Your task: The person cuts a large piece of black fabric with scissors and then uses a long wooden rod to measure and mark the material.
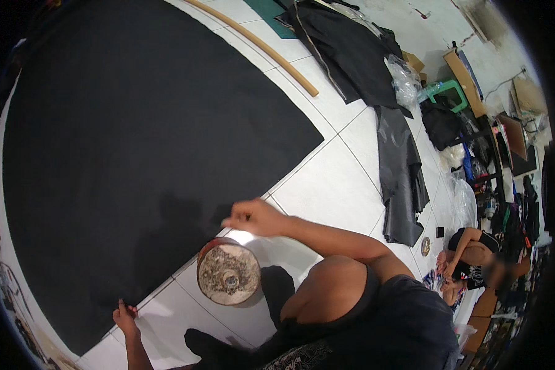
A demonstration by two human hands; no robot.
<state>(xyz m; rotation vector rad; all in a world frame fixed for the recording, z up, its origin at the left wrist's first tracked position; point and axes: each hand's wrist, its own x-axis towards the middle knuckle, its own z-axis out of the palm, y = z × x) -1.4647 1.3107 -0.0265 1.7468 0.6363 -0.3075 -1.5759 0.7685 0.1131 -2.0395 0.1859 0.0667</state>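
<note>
A large black sheet of material point(135, 123) lies spread over the white tiles, filling the left and middle of the view. At its near edge, toward the lower left, my left hand point(126, 320) has its index finger stretched onto the sheet and the thumb apart. Farther right along that same edge is my right hand point(259, 217), its fingers curled together and slightly blurred; whatever they hold is hidden. Just below the right hand stands a round can point(228, 273) with a reddish rim and a crusted, stained top with a small round fitting in the middle.
A long tan tube point(271, 52) lies beyond the sheet. Folded black material point(351, 52) and a dark grey sheet point(401, 176) lie to the right. Another person point(472, 259) sits on the floor at far right, near a green stool point(448, 95), plastic bags and cluttered shelves. A tape roll point(426, 246) lies nearby.
</note>
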